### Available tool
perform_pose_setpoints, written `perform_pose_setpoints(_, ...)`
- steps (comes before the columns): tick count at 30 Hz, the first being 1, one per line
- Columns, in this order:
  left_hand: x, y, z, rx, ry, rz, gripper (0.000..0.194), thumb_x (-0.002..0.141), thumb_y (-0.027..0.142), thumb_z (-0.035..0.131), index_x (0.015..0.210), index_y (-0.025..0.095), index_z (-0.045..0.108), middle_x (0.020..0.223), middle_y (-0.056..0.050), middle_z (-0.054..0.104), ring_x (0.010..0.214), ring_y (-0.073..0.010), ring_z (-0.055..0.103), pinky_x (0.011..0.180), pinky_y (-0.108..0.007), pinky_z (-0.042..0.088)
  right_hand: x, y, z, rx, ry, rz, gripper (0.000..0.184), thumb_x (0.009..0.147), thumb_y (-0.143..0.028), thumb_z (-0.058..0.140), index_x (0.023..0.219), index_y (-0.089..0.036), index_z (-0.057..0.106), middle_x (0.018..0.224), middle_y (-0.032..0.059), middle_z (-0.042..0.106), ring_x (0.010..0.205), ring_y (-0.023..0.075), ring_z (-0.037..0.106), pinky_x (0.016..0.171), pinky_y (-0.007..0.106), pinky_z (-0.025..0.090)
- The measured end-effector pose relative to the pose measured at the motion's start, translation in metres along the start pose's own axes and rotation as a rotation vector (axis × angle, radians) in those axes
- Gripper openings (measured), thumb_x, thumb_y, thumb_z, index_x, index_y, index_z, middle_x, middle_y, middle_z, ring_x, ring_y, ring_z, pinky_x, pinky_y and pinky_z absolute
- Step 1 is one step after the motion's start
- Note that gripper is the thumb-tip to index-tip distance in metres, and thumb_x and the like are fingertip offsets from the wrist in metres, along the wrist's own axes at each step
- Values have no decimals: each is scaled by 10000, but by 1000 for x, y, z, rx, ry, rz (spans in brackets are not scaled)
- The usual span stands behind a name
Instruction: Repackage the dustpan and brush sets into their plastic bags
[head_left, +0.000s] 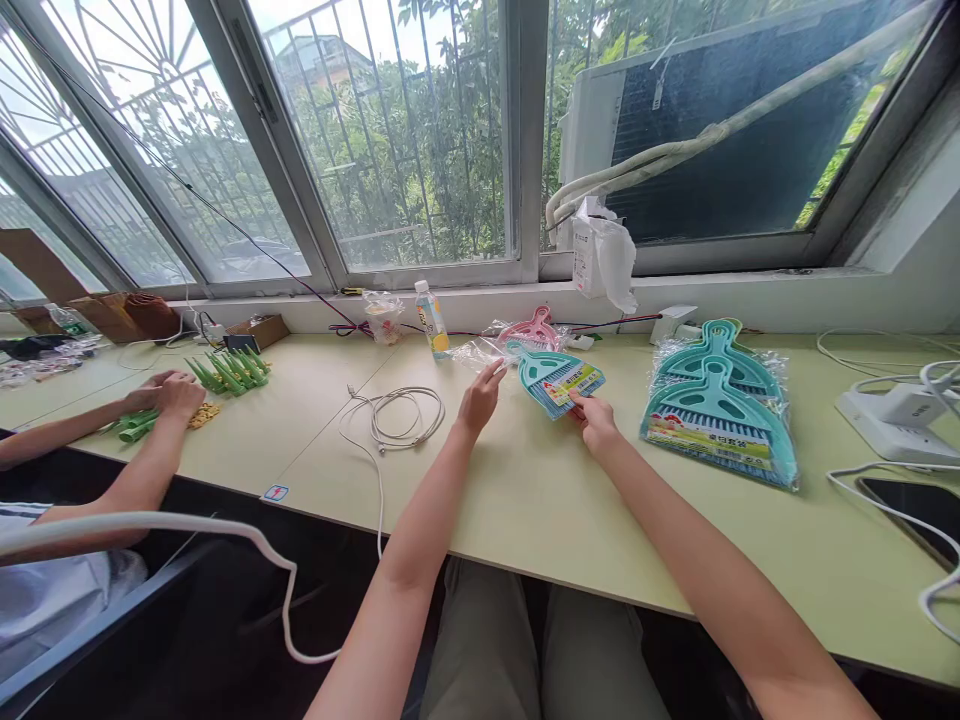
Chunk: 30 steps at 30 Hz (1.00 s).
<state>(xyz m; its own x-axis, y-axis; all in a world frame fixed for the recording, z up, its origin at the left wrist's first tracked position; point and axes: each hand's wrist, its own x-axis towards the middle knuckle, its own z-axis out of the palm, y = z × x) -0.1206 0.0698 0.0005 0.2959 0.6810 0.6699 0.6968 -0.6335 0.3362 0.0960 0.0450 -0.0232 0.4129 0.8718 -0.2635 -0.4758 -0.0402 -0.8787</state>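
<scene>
My right hand (597,424) grips a teal dustpan-and-brush set (551,378) by its wide lower edge, near the printed label. The set is tilted, its handle pointing away to the upper left. My left hand (480,400) is just left of the set, fingers stretched toward its handle end. Beside those fingers is a crumpled clear plastic bag (476,352); whether they touch it I cannot tell. A pink dustpan set (529,328) in clear wrap lies behind. To the right, wrapped teal dustpan sets (716,425) overlap in a pile.
A coiled white cable (405,418) lies left of my arms. A drink bottle (431,318) stands by the window. On the right are a power strip (896,425) and a phone (911,515). At far left a co-worker's hands (169,392) work beside green pieces (232,372).
</scene>
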Motion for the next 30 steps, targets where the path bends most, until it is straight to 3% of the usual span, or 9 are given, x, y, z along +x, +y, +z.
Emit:
perform_pose_setpoints(9,-1,8,5,-75,40,47,482,914,76,303,1322,230,508,1411,-63,511,1340,-152,444,1123,-377,394,-5,-4,6,-8,-206,-52,184,701,-182,765,843,-174,649,838,39,735,712,143,697,665,242,602)
perform_pose_setpoints(16,-3,19,2,-44,29,145,418,939,132,336,1315,239,482,1451,-93,451,1401,-183,357,1160,-426,319,-8,-3,8,65,-172,-100,230,682,-198,780,873,-170,656,892,45,737,725,140,696,677,235,603)
perform_pose_setpoints(18,-2,25,-1,30,157,36,411,934,186,413,1342,226,447,1503,-125,370,1457,-234,236,1190,-513,203,-8,-5,7,78,-163,-119,248,674,-214,787,880,-174,656,911,48,738,755,150,700,684,236,605)
perform_pose_setpoints(20,2,27,-6,90,368,-205,510,923,253,484,1412,209,348,1547,-158,273,1483,-273,124,1190,-565,117,-8,-7,7,85,-158,-136,268,662,-235,796,881,-179,652,917,50,738,785,163,705,693,245,608)
perform_pose_setpoints(23,10,20,-13,-40,572,-583,655,933,323,490,1492,202,170,1569,-174,208,1484,-260,122,1185,-513,183,-8,-8,7,90,-148,-159,278,652,-258,802,868,-186,644,902,48,736,794,171,706,710,260,611)
perform_pose_setpoints(24,13,15,-14,-169,548,-656,642,947,335,462,1497,204,157,1559,-170,244,1473,-242,181,1170,-470,246,-8,-8,8,86,-145,-166,279,650,-264,803,864,-188,641,897,46,735,791,172,706,714,266,612)
perform_pose_setpoints(26,17,5,-14,-511,321,-696,537,978,363,381,1474,216,236,1497,-140,386,1399,-198,366,1103,-387,374,-8,-8,8,77,-146,-172,278,649,-269,804,859,-189,639,894,45,733,780,171,704,714,270,612)
perform_pose_setpoints(28,19,-2,-10,-834,119,-651,468,994,420,296,1414,223,361,1417,-115,501,1315,-174,482,1054,-350,426,-8,-7,9,78,-158,-167,277,646,-261,806,855,-184,643,890,45,733,761,164,700,698,264,609)
perform_pose_setpoints(30,19,-4,-7,-1081,31,-591,465,977,474,316,1331,214,469,1314,-106,593,1241,-181,553,1025,-350,450,-9,-7,9,72,-183,-160,286,630,-253,818,846,-176,648,868,44,732,731,158,694,672,261,605)
